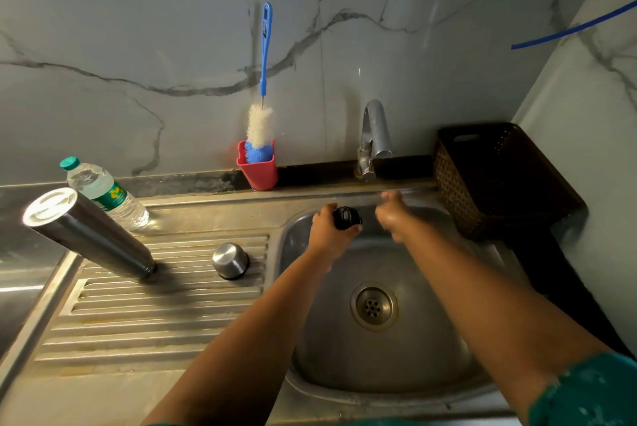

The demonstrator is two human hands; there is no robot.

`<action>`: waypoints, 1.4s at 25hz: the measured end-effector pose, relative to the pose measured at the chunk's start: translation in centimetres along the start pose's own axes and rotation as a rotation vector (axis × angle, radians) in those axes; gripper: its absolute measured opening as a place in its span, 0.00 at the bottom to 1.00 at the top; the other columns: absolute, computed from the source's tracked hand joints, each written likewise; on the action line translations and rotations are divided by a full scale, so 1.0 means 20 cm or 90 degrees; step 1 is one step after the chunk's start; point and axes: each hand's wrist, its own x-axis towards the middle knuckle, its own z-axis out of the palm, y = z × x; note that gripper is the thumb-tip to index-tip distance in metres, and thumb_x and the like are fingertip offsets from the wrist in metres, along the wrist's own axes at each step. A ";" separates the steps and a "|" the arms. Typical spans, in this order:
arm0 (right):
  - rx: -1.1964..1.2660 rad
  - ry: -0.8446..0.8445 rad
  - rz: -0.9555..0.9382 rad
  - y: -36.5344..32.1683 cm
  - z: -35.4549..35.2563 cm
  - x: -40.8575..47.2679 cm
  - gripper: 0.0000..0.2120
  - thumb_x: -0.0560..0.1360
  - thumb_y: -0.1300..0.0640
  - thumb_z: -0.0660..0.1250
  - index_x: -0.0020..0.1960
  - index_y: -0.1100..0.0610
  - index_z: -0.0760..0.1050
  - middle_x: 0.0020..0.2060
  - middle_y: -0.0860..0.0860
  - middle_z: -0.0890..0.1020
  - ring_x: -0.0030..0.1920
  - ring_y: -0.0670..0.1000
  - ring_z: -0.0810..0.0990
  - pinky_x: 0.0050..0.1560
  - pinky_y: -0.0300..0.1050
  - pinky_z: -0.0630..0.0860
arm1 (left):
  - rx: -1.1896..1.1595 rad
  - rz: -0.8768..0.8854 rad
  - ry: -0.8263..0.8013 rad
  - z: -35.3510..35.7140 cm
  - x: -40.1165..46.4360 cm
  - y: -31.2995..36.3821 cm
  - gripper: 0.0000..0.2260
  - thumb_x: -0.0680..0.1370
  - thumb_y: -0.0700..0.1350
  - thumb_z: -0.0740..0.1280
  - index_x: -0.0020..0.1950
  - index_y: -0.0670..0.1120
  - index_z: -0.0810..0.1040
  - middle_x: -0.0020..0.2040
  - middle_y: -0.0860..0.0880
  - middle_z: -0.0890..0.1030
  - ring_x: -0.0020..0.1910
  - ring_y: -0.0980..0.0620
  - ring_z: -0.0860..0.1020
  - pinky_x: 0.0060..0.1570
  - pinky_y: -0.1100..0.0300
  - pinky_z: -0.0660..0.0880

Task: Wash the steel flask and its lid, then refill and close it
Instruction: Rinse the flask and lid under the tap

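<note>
The steel flask (86, 231) stands upside down on the ribbed drainboard (155, 315) at the left, its base toward me. A steel cap (230, 260) sits mouth down on the drainboard near the sink (431, 356). My left hand (327, 229) grips a black inner lid (346, 217) over the back of the sink basin, below the tap (374, 136). My right hand (393, 213) is just to the right of the lid, wet and blurred, holding nothing that I can see; its fingers look loosely curled.
A plastic water bottle (103, 193) with a green cap stands behind the flask. A red cup (258, 167) at the wall holds a blue-handled bottle brush (262, 87). A dark woven basket (499, 177) sits right of the tap. The drain (374, 306) lies mid-basin.
</note>
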 end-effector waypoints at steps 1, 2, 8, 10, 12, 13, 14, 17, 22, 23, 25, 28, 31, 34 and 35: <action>0.008 -0.074 0.004 0.07 0.03 -0.09 0.28 0.74 0.68 0.60 0.71 0.50 0.63 0.61 0.58 0.72 0.55 0.56 0.73 0.43 0.44 0.73 | 0.046 0.020 0.003 -0.01 -0.03 -0.02 0.32 0.72 0.46 0.77 0.72 0.47 0.66 0.66 0.45 0.74 0.64 0.46 0.74 0.57 0.56 0.74; 0.021 -0.160 -0.027 0.11 0.05 -0.18 0.31 0.73 0.71 0.62 0.72 0.49 0.63 0.64 0.58 0.71 0.59 0.56 0.73 0.43 0.45 0.75 | 0.061 0.015 0.001 -0.01 -0.04 -0.05 0.32 0.71 0.45 0.77 0.71 0.46 0.66 0.65 0.45 0.75 0.63 0.46 0.75 0.54 0.58 0.73; -0.200 -0.112 -0.319 0.00 0.02 -0.48 0.27 0.70 0.60 0.74 0.67 0.48 0.71 0.60 0.49 0.76 0.60 0.49 0.75 0.57 0.39 0.71 | -0.037 -0.007 0.027 -0.05 -0.14 -0.03 0.27 0.65 0.52 0.80 0.60 0.46 0.77 0.53 0.49 0.83 0.54 0.47 0.82 0.54 0.54 0.79; -0.121 0.024 -0.439 -0.03 -0.01 -0.55 0.26 0.70 0.60 0.73 0.66 0.51 0.71 0.58 0.50 0.76 0.57 0.47 0.75 0.56 0.35 0.69 | -0.060 0.113 0.044 -0.11 -0.20 0.02 0.22 0.69 0.50 0.78 0.59 0.47 0.78 0.53 0.51 0.83 0.53 0.53 0.81 0.54 0.59 0.78; -0.117 0.080 -0.495 0.05 0.03 -0.58 0.25 0.71 0.62 0.71 0.66 0.54 0.69 0.59 0.54 0.74 0.55 0.47 0.75 0.55 0.35 0.70 | -0.033 0.213 0.028 -0.14 -0.25 0.00 0.20 0.72 0.49 0.76 0.62 0.47 0.76 0.54 0.53 0.81 0.53 0.56 0.79 0.51 0.64 0.76; -0.147 0.045 -0.450 0.10 0.07 -0.60 0.24 0.71 0.60 0.71 0.65 0.54 0.69 0.59 0.55 0.74 0.55 0.49 0.75 0.53 0.37 0.71 | 0.020 0.189 -0.016 -0.13 -0.26 -0.04 0.20 0.73 0.49 0.75 0.62 0.46 0.76 0.53 0.52 0.81 0.54 0.53 0.80 0.49 0.63 0.75; -0.211 -0.028 -0.352 0.16 0.12 -0.60 0.23 0.72 0.58 0.72 0.64 0.53 0.69 0.59 0.55 0.75 0.55 0.51 0.76 0.50 0.40 0.72 | 0.089 0.107 -0.081 -0.10 -0.28 -0.11 0.19 0.73 0.49 0.75 0.61 0.44 0.77 0.51 0.50 0.81 0.54 0.50 0.80 0.48 0.61 0.74; -0.268 -0.065 -0.288 0.23 0.18 -0.63 0.20 0.73 0.55 0.67 0.64 0.52 0.68 0.61 0.55 0.73 0.55 0.54 0.76 0.52 0.46 0.75 | 0.086 0.032 -0.065 -0.02 -0.37 -0.21 0.20 0.74 0.46 0.75 0.63 0.44 0.76 0.56 0.45 0.81 0.57 0.47 0.79 0.51 0.59 0.74; -0.243 -0.043 -0.384 0.15 0.18 -0.63 0.23 0.74 0.59 0.67 0.67 0.54 0.64 0.63 0.56 0.68 0.52 0.52 0.76 0.53 0.45 0.75 | 0.344 0.237 0.007 -0.13 -0.35 -0.13 0.20 0.77 0.47 0.69 0.68 0.44 0.72 0.65 0.43 0.76 0.64 0.45 0.73 0.62 0.53 0.69; -0.305 -0.081 -0.345 0.16 0.21 -0.63 0.23 0.73 0.59 0.67 0.65 0.52 0.64 0.61 0.56 0.70 0.52 0.54 0.77 0.52 0.47 0.76 | 0.384 0.176 -0.043 -0.14 -0.36 -0.14 0.19 0.78 0.47 0.68 0.67 0.43 0.73 0.64 0.42 0.77 0.64 0.42 0.74 0.61 0.52 0.70; -0.275 -0.067 -0.339 0.16 0.24 -0.65 0.21 0.74 0.60 0.66 0.65 0.52 0.64 0.61 0.56 0.69 0.50 0.54 0.77 0.48 0.46 0.75 | 0.321 0.182 -0.029 -0.15 -0.39 -0.18 0.18 0.78 0.47 0.67 0.67 0.45 0.73 0.64 0.43 0.77 0.65 0.44 0.74 0.61 0.54 0.70; -0.158 0.070 -0.394 0.09 0.26 -0.70 0.23 0.76 0.62 0.63 0.68 0.54 0.62 0.63 0.55 0.66 0.49 0.50 0.73 0.48 0.42 0.74 | 0.185 0.300 0.127 -0.17 -0.43 -0.20 0.21 0.78 0.45 0.67 0.71 0.45 0.70 0.67 0.46 0.75 0.67 0.49 0.71 0.65 0.60 0.66; -0.296 -0.040 -0.247 0.02 0.31 -0.72 0.20 0.76 0.60 0.63 0.66 0.52 0.62 0.61 0.57 0.70 0.49 0.54 0.74 0.46 0.45 0.71 | 0.257 0.174 0.021 -0.24 -0.41 -0.21 0.17 0.79 0.47 0.67 0.66 0.44 0.75 0.62 0.42 0.79 0.63 0.41 0.76 0.59 0.52 0.71; -0.264 0.002 -0.341 -0.11 0.41 -0.75 0.22 0.74 0.61 0.64 0.66 0.53 0.65 0.61 0.59 0.74 0.57 0.59 0.75 0.55 0.49 0.73 | 0.137 0.176 0.100 -0.40 -0.42 -0.22 0.17 0.77 0.45 0.68 0.66 0.44 0.75 0.60 0.43 0.80 0.60 0.44 0.77 0.59 0.52 0.73; -0.243 0.029 -0.393 -0.18 0.45 -0.77 0.22 0.73 0.62 0.64 0.67 0.55 0.66 0.60 0.59 0.75 0.59 0.59 0.74 0.58 0.50 0.73 | 0.079 0.193 0.146 -0.48 -0.44 -0.23 0.18 0.77 0.43 0.69 0.66 0.44 0.75 0.61 0.44 0.79 0.60 0.46 0.77 0.61 0.51 0.74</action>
